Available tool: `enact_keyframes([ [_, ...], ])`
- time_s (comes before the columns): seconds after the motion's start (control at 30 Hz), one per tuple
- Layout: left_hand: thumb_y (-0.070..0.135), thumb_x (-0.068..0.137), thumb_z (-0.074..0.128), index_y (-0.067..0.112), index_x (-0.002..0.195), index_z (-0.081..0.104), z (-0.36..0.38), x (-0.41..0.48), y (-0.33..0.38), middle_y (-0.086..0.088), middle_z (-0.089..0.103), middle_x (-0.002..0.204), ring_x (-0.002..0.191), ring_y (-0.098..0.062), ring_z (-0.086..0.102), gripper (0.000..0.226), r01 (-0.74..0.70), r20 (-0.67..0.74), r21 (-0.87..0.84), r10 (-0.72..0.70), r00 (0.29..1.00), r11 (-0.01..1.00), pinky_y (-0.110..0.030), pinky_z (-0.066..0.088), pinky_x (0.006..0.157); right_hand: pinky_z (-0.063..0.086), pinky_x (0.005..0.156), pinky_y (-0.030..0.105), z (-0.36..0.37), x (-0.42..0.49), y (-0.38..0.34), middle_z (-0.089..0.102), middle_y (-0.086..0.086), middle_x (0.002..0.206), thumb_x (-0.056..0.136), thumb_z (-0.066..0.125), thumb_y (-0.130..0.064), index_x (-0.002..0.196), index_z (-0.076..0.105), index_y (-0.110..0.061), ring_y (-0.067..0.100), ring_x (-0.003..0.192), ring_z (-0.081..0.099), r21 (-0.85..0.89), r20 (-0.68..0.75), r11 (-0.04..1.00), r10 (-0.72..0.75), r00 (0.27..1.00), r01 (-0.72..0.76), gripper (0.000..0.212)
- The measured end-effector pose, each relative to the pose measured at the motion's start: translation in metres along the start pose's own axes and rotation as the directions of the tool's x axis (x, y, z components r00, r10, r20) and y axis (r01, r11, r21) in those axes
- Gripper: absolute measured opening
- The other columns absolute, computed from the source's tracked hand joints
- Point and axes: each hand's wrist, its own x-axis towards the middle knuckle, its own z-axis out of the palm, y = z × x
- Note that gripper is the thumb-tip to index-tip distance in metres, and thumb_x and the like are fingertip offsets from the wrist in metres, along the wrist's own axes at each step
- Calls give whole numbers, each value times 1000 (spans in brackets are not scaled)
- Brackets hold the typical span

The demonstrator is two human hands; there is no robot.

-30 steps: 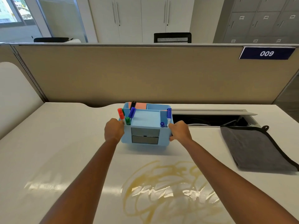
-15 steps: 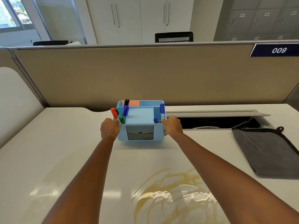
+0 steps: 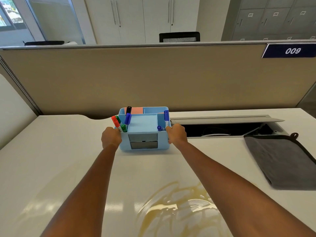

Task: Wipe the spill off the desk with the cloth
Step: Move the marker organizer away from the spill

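Note:
A yellowish-brown spill point(image 3: 176, 209) spreads in loops over the near middle of the white desk point(image 3: 51, 159). A folded grey cloth point(image 3: 280, 161) with black trim lies flat at the right, untouched. Far from me, close to the partition, stands a light blue desk organizer point(image 3: 144, 132) with several markers in it. My left hand point(image 3: 110, 138) grips its left side and my right hand point(image 3: 176, 134) grips its right side. Both arms stretch forward over the desk, the right one passing above the spill.
A beige partition point(image 3: 153, 79) with a "009" sign point(image 3: 290, 50) closes off the desk's far side. An open cable tray point(image 3: 222, 129) with a raised lid sits in the desk between the organizer and the cloth. The desk's left edge borders a white side panel point(image 3: 12, 117).
Both hands have pushed the organizer farther away toward the partition and slightly left, away from the spill. The cloth has not moved.

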Motion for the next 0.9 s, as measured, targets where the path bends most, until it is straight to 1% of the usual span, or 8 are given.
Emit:
enact_keyframes([
  [0.17, 10, 92, 48, -8, 115, 52, 7, -1, -4, -25, 58, 118, 108, -35, 57, 29, 11, 4, 44, -11, 1000, 999, -35, 46, 92, 48, 70, 31, 1, 4, 4, 58, 22, 124, 95, 47, -23, 120, 51, 4, 32, 109, 59, -37, 23, 999, -13, 1000, 14, 37],
  [0.3, 14, 94, 46, -9, 112, 53, 9, -4, -3, -27, 60, 117, 107, -37, 59, 30, 65, -16, -54, -66, 998, 996, -36, 47, 93, 44, 56, 26, -1, 6, 8, 60, 23, 121, 95, 46, -24, 118, 54, 4, 32, 104, 60, -55, 46, 998, -26, 999, 28, 38],
  [0.4, 17, 96, 41, -9, 113, 53, 9, -9, -4, -28, 61, 117, 106, -39, 60, 34, 83, -24, -150, -88, 996, 985, -39, 47, 94, 49, 72, 35, -10, 6, 13, 63, 21, 115, 96, 42, -25, 114, 58, 5, 30, 97, 58, -50, 101, 998, -33, 994, 38, 39],
  [0.57, 28, 99, 26, -3, 128, 42, 17, -33, -18, -25, 50, 134, 121, -38, 50, 45, 30, -53, -117, -36, 998, 993, -44, 41, 102, 42, 76, 34, -49, -10, 55, 54, 17, 83, 97, 39, -21, 64, 54, -11, 29, 84, 53, -54, 17, 991, -119, 993, 119, 37],
  [0.63, 31, 98, 28, 1, 136, 34, 24, -50, -28, -22, 41, 143, 130, -38, 41, 48, -2, -79, -88, -5, 997, 996, -48, 35, 107, 43, 87, 34, -72, -18, 84, 62, 22, 102, 94, 42, -12, 91, 67, -5, 32, 101, 55, -108, -46, 987, -124, 991, 118, 26],
  [0.7, 32, 97, 32, 4, 139, 33, 30, -71, -42, -22, 41, 144, 131, -39, 40, 50, -79, -112, -40, 74, 991, 996, -51, 34, 107, 36, 102, 36, -98, -26, 115, 55, 19, 130, 92, 44, -7, 124, 56, -4, 33, 123, 46, -211, -121, 973, -119, 986, 91, 34],
  [0.83, 23, 95, 40, 0, 133, 43, 40, -116, -75, -26, 52, 132, 123, -40, 47, 44, -292, -107, 190, 315, 943, 937, -51, 40, 101, 28, 111, 45, -155, -41, 179, 45, 26, 138, 86, 52, 0, 130, 48, 2, 37, 131, 38, -408, -219, 912, -136, 966, 36, 45],
  [0.9, 19, 94, 44, -2, 131, 45, 44, -132, -88, -27, 52, 131, 126, -41, 44, 42, -348, -70, 253, 376, 924, 903, -51, 38, 103, 25, 111, 54, -181, -48, 210, 39, 29, 142, 84, 59, -8, 133, 44, 2, 40, 135, 31, -549, -214, 835, -96, 972, -38, 52],
])
